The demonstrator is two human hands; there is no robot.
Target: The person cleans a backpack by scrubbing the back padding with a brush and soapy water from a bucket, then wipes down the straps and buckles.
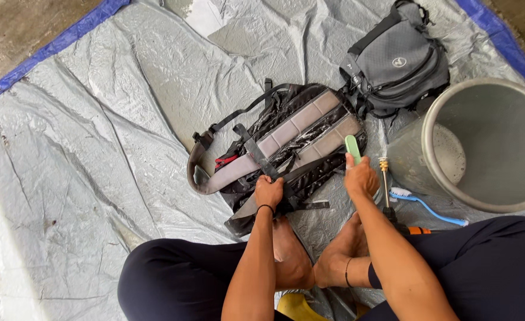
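A crinkled grey plastic tarpaulin with a blue edge (84,137) covers the floor, and the person sits cross-legged on it, bare feet tucked in. Just ahead of the feet lies a wet black backpack with grey padded back panels (286,142), straps up. The left hand (268,191) is closed around a black strap at the pack's lower edge, pinning it flat. The right hand (360,177) is clamped on a pale green scrubbing brush (353,147), its head resting on the padded panel. The scrubbing would probably go best with the strap kept taut and short strokes run along the panel seams. Behind sits a smaller grey bag (396,59). Right of the hands lie a brass-tipped spray nozzle (385,178) and a blue-handled brush (426,205), beside a round grey bucket (488,145). Count: two bags, two brushes, one nozzle, one bucket
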